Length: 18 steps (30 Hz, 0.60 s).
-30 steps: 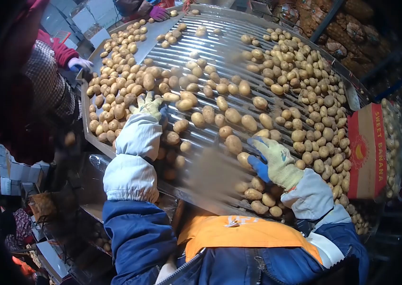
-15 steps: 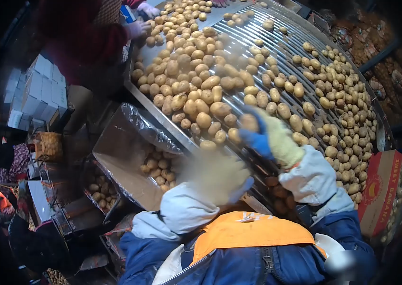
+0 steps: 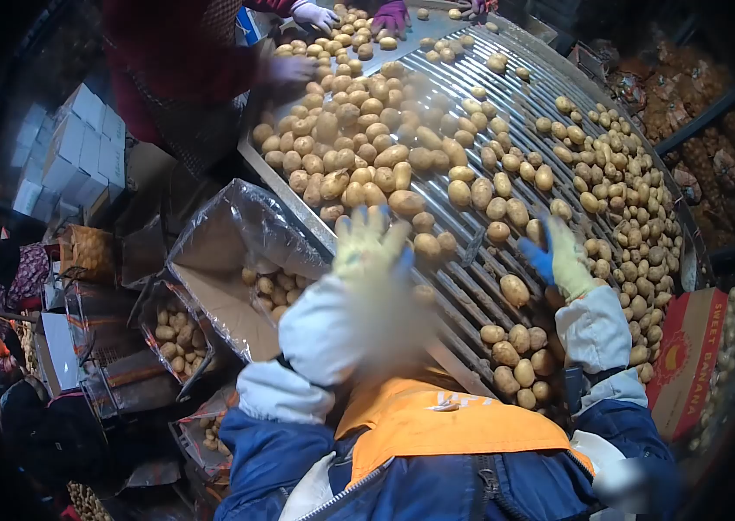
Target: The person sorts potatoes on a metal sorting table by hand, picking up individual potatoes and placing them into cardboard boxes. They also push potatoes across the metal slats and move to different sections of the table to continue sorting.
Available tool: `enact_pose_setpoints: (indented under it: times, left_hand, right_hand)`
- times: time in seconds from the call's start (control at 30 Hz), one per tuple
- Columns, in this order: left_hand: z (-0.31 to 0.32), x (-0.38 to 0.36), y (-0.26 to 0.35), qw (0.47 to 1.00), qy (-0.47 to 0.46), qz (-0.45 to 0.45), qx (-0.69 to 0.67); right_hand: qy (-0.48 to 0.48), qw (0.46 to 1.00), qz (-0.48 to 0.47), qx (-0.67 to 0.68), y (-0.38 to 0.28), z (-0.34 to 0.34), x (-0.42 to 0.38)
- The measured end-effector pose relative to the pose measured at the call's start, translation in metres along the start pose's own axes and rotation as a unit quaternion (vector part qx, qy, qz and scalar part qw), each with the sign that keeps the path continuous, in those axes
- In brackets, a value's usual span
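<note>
Many potatoes [image 3: 350,130] lie heaped on a metal roller table [image 3: 463,282]. My left hand [image 3: 370,245], in a yellow and blue glove, is spread at the table's near edge, its fingertips beside the lower potatoes of the heap. My right hand [image 3: 565,260], gloved alike, is over the rollers with its fingers apart, next to a few potatoes, and grips nothing visible. Several potatoes [image 3: 519,365] sit in a group near the table's front, between my hands and my body. A blurred spot hides part of the area below my left hand.
An open lined carton [image 3: 220,278] with potatoes stands left of the table. A co-worker in a dark red sleeve [image 3: 202,78] reaches onto it at the upper left; other gloved hands are at the far edge. A red box [image 3: 684,360] is at the right, white boxes [image 3: 85,156] at the left.
My left hand has moved forward and opened out. My right hand has moved right, and the potato at its fingers is no longer there. More potatoes lie near the table's front.
</note>
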<state>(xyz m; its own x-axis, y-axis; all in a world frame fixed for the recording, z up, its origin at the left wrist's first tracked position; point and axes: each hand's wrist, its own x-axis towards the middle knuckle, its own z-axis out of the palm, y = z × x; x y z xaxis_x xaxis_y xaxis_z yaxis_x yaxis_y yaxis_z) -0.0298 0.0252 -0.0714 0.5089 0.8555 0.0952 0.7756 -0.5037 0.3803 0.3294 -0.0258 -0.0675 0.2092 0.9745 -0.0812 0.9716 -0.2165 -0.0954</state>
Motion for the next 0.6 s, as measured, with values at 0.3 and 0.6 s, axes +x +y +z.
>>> enact_pose_setpoints:
  times: [0.3, 0.6]
  left_hand:
    - [-0.009, 0.088, -0.138, 0.958, 0.002, -0.151, -0.245]
    - [-0.055, -0.021, -0.075, 0.751, 0.255, -0.258, -0.552]
  right_hand:
    - [0.081, 0.958, -0.243, 0.130, -0.115, -0.032, 0.028]
    - [-0.061, 0.951, -0.219, 0.209, -0.192, 0.031, 0.087]
